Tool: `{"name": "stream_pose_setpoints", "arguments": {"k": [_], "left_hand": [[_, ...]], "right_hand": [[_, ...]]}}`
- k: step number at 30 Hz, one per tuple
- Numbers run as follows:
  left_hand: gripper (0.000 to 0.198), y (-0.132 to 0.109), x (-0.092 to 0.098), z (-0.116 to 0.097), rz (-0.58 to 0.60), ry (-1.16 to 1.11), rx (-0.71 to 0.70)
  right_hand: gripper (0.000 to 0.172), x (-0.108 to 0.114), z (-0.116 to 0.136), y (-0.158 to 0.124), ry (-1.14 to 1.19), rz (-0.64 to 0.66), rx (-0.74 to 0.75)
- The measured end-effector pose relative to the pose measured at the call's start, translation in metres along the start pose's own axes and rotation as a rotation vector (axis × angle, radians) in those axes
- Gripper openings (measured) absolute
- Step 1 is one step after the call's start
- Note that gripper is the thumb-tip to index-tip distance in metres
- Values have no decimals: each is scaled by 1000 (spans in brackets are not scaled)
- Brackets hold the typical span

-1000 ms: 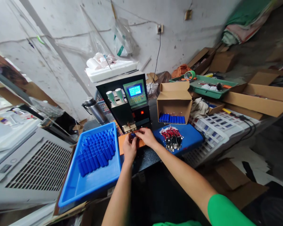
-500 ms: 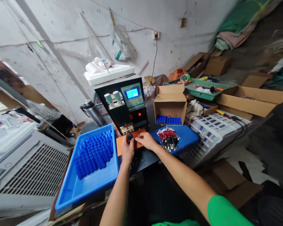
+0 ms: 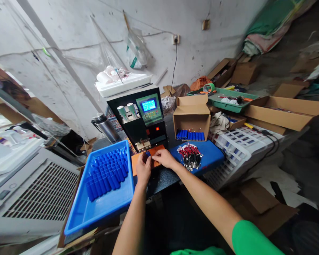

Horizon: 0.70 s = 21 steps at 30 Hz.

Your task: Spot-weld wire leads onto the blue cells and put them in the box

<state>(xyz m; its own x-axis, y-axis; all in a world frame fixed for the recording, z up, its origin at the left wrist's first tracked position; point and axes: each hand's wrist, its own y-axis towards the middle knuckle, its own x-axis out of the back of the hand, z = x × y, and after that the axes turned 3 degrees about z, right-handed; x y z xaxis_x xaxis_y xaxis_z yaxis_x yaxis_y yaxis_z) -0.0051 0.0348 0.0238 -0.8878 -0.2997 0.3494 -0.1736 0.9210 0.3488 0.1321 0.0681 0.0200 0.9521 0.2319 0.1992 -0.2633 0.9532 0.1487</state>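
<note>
The left hand (image 3: pixel 143 166) and the right hand (image 3: pixel 163 158) meet over an orange pad (image 3: pixel 157 149) on the dark desk (image 3: pixel 164 177), right under the metal tips of a black machine (image 3: pixel 140 122) at 12 o'clock. Between them sits a small blue battery (image 3: pixel 148 153), lying on the pad just below those tips. The left fingers are curled narrow and close on it from 7 o'clock. The right fingers are pinched on it from 3 o'clock, though how firmly is too small to tell.

At 8 o'clock from the hands, a blue tray (image 3: pixel 78 212) holds rows of blue batteries (image 3: pixel 107 173). At 3 o'clock a bundle of red wires (image 3: pixel 190 156) lies on a blue board (image 3: pixel 214 154). At 1 o'clock an open cardboard box (image 3: pixel 191 113) lies on its side with more blue cells (image 3: pixel 190 135) inside. A metal jug (image 3: pixel 105 126) stands at 10 o'clock, beside the machine.
</note>
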Motion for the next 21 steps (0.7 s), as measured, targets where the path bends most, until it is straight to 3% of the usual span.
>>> {"name": "stream_pose_setpoints", "arguments": {"k": [10,13,16,21], "left_hand": [[32,-16,7,-2,-38,-39,-22],[25,-33,12,1,-52,93,-110],[21,-47,13,1,12,205,-237],[14,-47,6,-3,23,268,-286]], "right_hand": [[26,4,6,-2,234,47,-74],[30,5,7,-2,324,61,-98],[34,5,7,-2,391,67,-99],[36,5,8,-3,434,75,-103]]}}
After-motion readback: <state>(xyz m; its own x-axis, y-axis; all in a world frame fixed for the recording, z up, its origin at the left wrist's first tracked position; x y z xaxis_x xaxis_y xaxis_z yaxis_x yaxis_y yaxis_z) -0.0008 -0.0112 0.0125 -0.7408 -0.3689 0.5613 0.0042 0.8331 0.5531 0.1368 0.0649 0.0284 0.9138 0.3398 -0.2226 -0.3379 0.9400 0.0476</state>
